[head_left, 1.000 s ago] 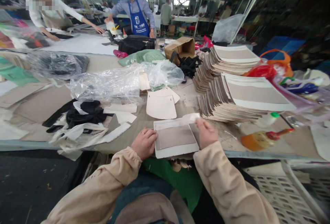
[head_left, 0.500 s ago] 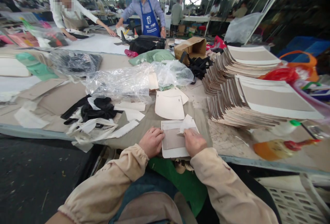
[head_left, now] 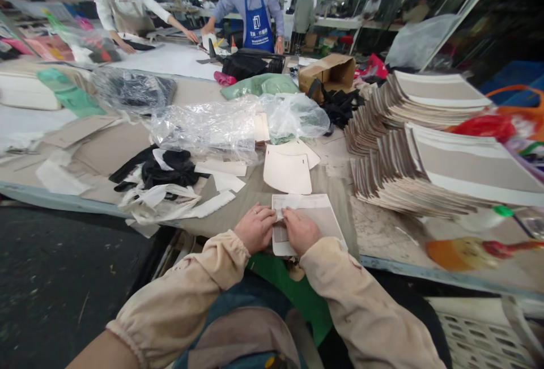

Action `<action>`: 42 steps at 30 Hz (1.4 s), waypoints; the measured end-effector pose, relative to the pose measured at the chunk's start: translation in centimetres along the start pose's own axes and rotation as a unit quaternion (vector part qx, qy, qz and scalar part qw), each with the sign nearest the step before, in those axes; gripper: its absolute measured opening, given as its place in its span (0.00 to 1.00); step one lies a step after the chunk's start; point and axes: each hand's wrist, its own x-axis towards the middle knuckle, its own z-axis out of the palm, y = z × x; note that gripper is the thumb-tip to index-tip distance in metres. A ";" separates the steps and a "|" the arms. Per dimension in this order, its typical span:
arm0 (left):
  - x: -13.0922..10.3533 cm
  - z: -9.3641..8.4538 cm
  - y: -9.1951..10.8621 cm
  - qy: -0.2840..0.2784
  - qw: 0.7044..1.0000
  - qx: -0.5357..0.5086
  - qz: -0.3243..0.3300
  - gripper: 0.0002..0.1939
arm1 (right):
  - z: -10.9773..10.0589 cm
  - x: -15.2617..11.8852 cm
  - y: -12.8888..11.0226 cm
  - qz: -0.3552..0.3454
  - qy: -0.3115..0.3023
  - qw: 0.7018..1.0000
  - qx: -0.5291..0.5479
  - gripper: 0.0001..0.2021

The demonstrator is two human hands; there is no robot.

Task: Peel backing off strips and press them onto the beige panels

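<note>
The flat rectangular panel [head_left: 329, 215], grey-beige with pale border, lies near the front edge of the worktable [head_left: 378, 236]. The left hand [head_left: 257, 227] rests its bent fingers at the panel's left side; the right hand [head_left: 301, 232] lies over the panel, its fingertips close to the left ones. Whether either hand grips something, I cannot tell. Just behind are pale cut pieces [head_left: 288, 172]; to the right, stacked panels [head_left: 476, 159] and a bottle of orange liquid [head_left: 457, 253]; to the left, black fabric [head_left: 172, 169].
</note>
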 end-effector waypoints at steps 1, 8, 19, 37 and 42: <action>0.0 0.0 0.0 0.003 1.000 0.000 0.000 0.12 | 0.0 0.0 0.0 -0.012 -0.002 1.000 -0.003 0.13; 0.1 0.0 0.0 0.009 1.000 0.001 0.000 0.12 | -1.1 -0.9 0.0 -0.109 -0.025 0.994 0.010 0.15; 0.1 0.1 -0.1 0.020 1.000 -0.006 0.009 0.10 | -2.3 -3.1 -2.7 -0.141 -0.065 0.985 0.070 0.15; 0.2 0.0 -0.2 0.026 0.999 -0.015 0.012 0.11 | -7.3 -2.1 1.8 0.260 0.242 0.893 0.278 0.09; 0.2 0.1 -0.3 0.026 0.999 -0.022 0.009 0.11 | -4.3 -1.9 -1.2 0.021 0.026 0.982 0.184 0.14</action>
